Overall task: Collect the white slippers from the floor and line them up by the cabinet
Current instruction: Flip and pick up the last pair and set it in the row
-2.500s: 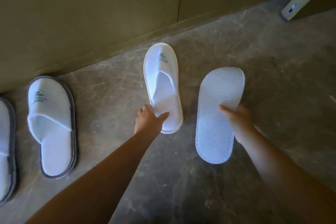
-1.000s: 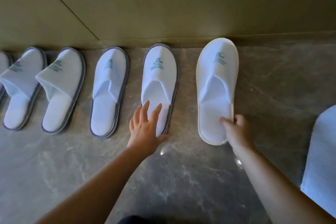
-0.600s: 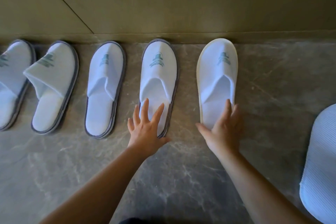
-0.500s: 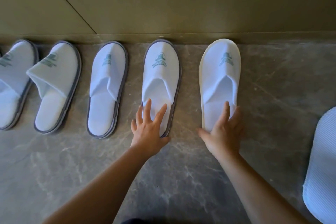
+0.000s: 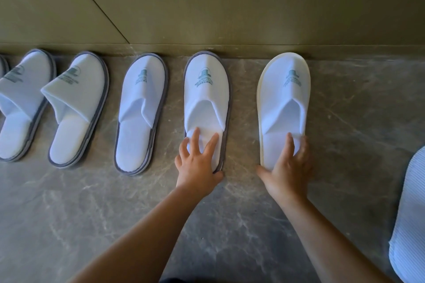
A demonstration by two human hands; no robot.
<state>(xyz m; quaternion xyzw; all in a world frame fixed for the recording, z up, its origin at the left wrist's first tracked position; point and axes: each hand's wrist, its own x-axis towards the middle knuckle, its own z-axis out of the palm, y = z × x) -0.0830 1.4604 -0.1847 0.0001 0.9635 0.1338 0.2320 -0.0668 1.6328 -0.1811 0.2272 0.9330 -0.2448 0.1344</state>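
Observation:
Several white slippers stand in a row, toes against the cabinet base (image 5: 230, 49). My left hand (image 5: 197, 163) lies flat, fingers spread, on the heel of a grey-edged slipper (image 5: 207, 92). My right hand (image 5: 287, 167) rests flat on the heel of a cream-edged slipper (image 5: 284, 99) at the right end of the row. Further left stand three more grey-edged slippers (image 5: 141, 110) (image 5: 78, 103) (image 5: 18, 103). One slipper lies sole up (image 5: 411, 218) at the right edge, apart from the row.
The olive cabinet front (image 5: 230, 2) fills the top of the view. The floor (image 5: 69, 213) is grey marbled stone. Bare floor lies between the cream-edged slipper and the overturned one.
My right hand let go of the cream-edged slipper's heel and now lies flat on it. That slipper has been set in the row. My left hand stays on the grey-edged slipper.

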